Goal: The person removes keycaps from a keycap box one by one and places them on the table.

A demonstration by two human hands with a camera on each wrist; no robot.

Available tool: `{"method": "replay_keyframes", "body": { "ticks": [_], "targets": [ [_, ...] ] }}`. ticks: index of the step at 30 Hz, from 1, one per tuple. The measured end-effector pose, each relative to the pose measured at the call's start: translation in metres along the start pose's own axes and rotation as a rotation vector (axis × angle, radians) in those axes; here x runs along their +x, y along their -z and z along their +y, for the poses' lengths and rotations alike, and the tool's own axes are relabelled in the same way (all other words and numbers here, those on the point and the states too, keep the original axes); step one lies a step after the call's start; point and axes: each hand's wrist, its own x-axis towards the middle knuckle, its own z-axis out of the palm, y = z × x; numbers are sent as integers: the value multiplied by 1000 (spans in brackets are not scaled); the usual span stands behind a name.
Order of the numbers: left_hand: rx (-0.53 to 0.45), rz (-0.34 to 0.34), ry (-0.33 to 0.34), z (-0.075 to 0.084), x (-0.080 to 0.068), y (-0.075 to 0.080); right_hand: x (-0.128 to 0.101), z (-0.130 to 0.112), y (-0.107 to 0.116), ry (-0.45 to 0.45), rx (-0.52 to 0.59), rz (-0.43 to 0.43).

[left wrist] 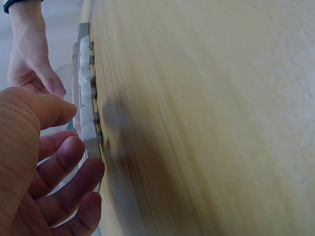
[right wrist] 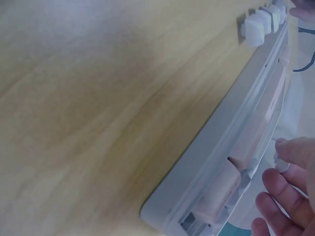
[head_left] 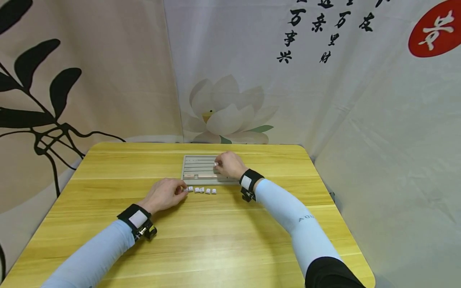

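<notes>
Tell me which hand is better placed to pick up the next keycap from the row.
Left. The left hand already has its fingertips at the end of the keycap row on the table. The right hand is over the keyboard, pinching a keycap.

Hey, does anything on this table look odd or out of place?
Yes. The keyboard tray is almost bare of keys, with only a couple of pinkish long keys in its front row. A short row of loose white keycaps lies on the table before it.
</notes>
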Motion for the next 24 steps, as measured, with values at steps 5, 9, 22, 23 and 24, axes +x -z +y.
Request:
{"method": "replay_keyframes", "body": {
  "ticks": [5, 9, 22, 23, 24],
  "targets": [
    [-1, -8, 5, 0, 0, 0, -6, -2, 2, 11, 0, 11],
    [-1, -13, 12, -1, -1, -1, -9, -2, 1, 18, -1, 26],
    [-9, -8, 9, -2, -1, -2, -18, -6, 4, 55, 14, 31],
    [-8, -8, 8, -3, -1, -3, -19, -7, 4, 59, 17, 28],
    [-7, -9, 7, -3, -1, -3, -20, -8, 5, 64, 25, 24]
  ]
}}
